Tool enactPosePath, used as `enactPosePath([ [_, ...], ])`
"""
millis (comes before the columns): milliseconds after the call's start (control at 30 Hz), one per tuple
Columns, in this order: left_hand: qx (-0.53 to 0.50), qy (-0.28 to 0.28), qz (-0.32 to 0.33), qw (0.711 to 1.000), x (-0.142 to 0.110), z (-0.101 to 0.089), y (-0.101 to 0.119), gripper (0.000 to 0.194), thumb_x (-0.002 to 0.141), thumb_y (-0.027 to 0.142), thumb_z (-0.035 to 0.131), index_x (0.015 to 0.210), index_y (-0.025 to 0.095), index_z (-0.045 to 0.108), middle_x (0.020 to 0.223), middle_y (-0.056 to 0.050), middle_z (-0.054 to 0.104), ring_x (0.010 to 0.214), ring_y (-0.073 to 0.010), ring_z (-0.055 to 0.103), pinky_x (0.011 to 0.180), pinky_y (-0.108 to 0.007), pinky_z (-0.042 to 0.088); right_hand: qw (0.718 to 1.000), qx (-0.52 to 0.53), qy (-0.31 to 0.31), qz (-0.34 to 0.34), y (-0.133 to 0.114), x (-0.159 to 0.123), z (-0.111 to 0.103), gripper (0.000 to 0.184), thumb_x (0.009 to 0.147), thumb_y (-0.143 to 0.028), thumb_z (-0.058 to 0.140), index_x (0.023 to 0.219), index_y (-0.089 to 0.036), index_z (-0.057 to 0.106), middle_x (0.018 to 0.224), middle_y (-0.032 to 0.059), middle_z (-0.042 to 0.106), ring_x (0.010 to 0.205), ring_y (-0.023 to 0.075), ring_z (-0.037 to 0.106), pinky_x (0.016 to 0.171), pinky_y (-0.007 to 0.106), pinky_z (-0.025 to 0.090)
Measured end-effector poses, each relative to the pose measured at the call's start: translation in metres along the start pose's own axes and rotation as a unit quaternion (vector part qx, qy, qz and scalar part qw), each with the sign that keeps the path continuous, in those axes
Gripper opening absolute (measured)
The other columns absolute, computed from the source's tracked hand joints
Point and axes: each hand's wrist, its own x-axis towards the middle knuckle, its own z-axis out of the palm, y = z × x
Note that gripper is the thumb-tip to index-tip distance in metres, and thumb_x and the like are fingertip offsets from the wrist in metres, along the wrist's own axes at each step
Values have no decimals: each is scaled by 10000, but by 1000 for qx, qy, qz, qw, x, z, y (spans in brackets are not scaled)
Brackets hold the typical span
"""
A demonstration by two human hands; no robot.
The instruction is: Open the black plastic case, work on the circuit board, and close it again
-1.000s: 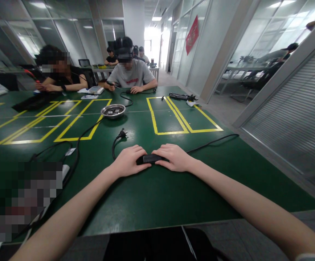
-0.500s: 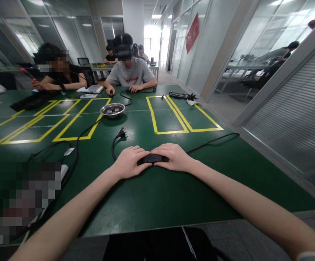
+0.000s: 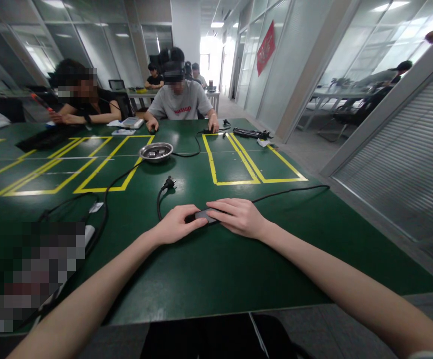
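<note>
Pinching the small dark box [image 3: 200, 215] by one end with the half-closed left hand [image 3: 175, 224], resting nearly straight fingers of the right hand [image 3: 244, 217] over the other, grip unclear, its long axis hand to hand, both equally near, on the near right side of the plug [image 3: 169, 184].

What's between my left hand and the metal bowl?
Between your left hand and the bowl, the head view shows a black plug and part of its cord.

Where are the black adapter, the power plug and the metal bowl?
Black adapter [image 3: 202, 215]: head view, exposed top face.
Power plug [image 3: 169, 183]: head view, black plug body, behind the prongs.
Metal bowl [image 3: 156, 159]: head view, outer wall on the near side.
</note>
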Motion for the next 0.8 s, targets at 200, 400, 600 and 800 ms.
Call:
enactPosePath([
  [200,131,78,79,985,-1,2,-5,293,954,473,667,909,185,639,850,-33,655,775,-193,599,701,-294,438,985,107,-93,100,4,1,2,463,974,-354,661,1398,-178,598,1225,128,751,1041,241,742,835,338,603],
  [400,193,114,126,966,0,2,-7,290,945,470,692,944,183,644,908,-54,696,824,-216,641,743,-326,482,981,144,-45,119,2,2,4,287,1012,-335,614,1236,-168,682,1034,111,779,941,240,736,804,356,595],
  [600,193,124,139,963,1,4,-8,262,977,434,671,1063,186,686,958,-66,748,882,-228,673,780,-347,517,984,142,-15,111,5,2,7,318,1001,-342,633,1284,-202,670,1127,112,771,1013,251,722,856,390,608],
  [800,198,129,129,963,2,6,-8,285,947,410,714,1104,173,694,993,-78,754,907,-246,674,785,-372,534,982,153,-11,113,6,-2,11,302,1007,-305,624,1287,-201,677,1089,103,784,956,237,735,823,371,613],
])
